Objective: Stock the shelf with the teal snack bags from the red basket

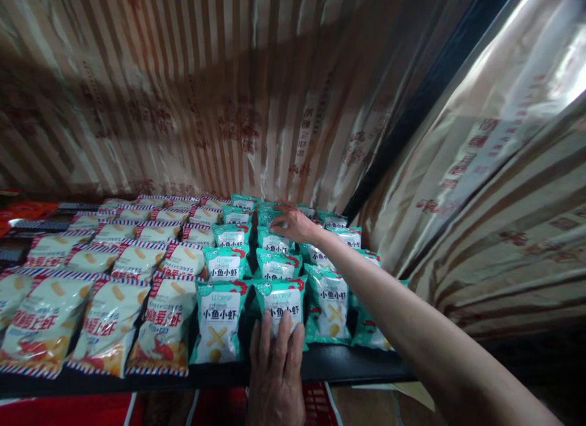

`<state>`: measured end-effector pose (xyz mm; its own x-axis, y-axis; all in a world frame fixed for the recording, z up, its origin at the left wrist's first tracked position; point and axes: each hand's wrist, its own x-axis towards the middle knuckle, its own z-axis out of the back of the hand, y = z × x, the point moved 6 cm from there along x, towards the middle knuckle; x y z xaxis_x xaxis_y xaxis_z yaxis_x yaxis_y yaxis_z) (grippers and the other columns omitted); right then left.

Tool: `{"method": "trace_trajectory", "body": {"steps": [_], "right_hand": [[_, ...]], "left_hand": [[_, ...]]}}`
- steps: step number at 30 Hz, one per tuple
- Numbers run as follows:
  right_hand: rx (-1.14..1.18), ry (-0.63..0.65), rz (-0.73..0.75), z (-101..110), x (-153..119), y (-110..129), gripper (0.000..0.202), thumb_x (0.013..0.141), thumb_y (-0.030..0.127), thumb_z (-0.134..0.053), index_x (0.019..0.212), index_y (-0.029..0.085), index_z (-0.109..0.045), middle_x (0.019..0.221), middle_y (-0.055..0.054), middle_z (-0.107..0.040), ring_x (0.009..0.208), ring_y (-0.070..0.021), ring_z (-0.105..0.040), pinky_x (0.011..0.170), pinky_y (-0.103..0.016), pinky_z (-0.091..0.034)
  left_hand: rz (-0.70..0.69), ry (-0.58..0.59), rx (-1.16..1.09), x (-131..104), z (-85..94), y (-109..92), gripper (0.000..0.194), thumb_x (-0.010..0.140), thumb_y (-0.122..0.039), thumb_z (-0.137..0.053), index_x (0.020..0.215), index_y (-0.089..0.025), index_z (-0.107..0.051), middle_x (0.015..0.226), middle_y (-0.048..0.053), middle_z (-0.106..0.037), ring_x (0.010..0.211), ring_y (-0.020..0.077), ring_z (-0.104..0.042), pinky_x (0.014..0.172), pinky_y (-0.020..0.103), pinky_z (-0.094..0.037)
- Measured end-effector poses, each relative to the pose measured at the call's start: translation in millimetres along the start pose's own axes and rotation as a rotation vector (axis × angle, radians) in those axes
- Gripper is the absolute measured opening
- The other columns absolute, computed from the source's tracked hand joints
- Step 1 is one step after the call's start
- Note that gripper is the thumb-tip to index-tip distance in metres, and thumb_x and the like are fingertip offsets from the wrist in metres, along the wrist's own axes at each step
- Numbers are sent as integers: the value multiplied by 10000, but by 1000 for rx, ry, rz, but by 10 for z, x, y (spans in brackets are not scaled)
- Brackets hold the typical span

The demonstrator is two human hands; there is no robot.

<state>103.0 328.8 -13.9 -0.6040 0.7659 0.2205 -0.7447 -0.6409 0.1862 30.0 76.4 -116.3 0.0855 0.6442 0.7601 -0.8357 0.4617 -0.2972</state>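
Rows of green snack bags (217, 322) stand upright on a dark shelf. My left hand (277, 368) lies with its fingers stretched against the lower front of a green snack bag (281, 295) in the front row. Reaching over the rows, my right hand (295, 223) is at the back. Its thumb and fingers bend together at the top of another green snack bag (267, 218), partly hidden by the hand. My right forearm covers parts of the green bags on the right, among them a front-row bag (330, 304).
White snack bags (107, 322) with red-and-blue striped edges fill rows to the left. Orange packages (27, 212) lie at the far left. A striped, wrinkled sheet (220, 96) hangs behind, crossed by a dark post (412, 127) at right. The black shelf edge (334, 368) runs along the front.
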Motion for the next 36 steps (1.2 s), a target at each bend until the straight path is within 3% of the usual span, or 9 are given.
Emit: {"method": "trace_trajectory", "body": {"steps": [6,12,17,21,25,27,31,36], "right_hand": [[38,-135,29,143,-164,125,159,807,259,-618,880,197,-745,1054,-100,-696,1208,-276,-517,1064,-490,-315],[116,-413,-124,376,-528,257,186,842,266,-562,860,201,-735,1190,-108,-632,1236,-277,-483,1030,-493,-371],[213,-708,-211,540,-1215,680,190,886,266,-519,920,205,-695,1213,-97,-615,1234,-242,-494,1032,-456,-393],[294,-929,-310,371,-1916,1029,205,887,166,-513,1038,220,-641,1181,-78,-620,1118,-197,-573,967,-391,-447],[409,-919,-378,-43,-2371,1182,233,879,119,-497,1056,214,-615,1079,-72,-636,1035,-190,-600,889,-350,-486],[446,-889,-369,-188,-2487,1228,235,874,109,-486,1052,212,-599,944,-52,-652,892,-170,-631,786,-307,-514],[433,-766,-204,-278,-2517,1439,172,850,105,-473,945,203,-578,707,-5,-634,630,-137,-609,603,-248,-484],[480,-599,55,-446,-2468,1778,136,845,131,-424,773,196,-519,567,6,-546,496,-123,-502,517,-242,-405]], "left_hand": [[-19,30,-10,-18,55,-14,584,797,-11,-453,1342,-222,-457,1545,-29,-229,1410,305,-188,1166,442,-158],[-56,106,-12,-34,118,-6,611,783,-15,-472,1355,-227,-443,1564,5,-156,1423,330,-119,1158,464,-139],[-54,163,5,-48,152,19,608,780,-29,-484,1350,-240,-451,1570,39,-120,1424,349,-91,1142,488,-158],[-68,171,-7,-67,163,25,598,782,-41,-499,1345,-236,-451,1567,63,-119,1420,370,-89,1125,522,-193],[-84,136,-8,-74,201,46,591,795,-23,-498,1342,-238,-442,1560,85,-130,1413,365,-131,1103,529,-254],[-91,131,-19,-77,247,63,563,810,-28,-490,1338,-216,-440,1546,105,-168,1408,363,-151,1092,520,-285],[-141,142,-111,-78,422,70,472,846,-40,-423,1309,-128,-444,1438,149,-355,1383,307,-249,1074,456,-353],[-275,170,-273,-162,588,-33,295,869,-106,-426,1131,-117,-561,1173,122,-600,1267,224,-439,987,352,-466]]}}
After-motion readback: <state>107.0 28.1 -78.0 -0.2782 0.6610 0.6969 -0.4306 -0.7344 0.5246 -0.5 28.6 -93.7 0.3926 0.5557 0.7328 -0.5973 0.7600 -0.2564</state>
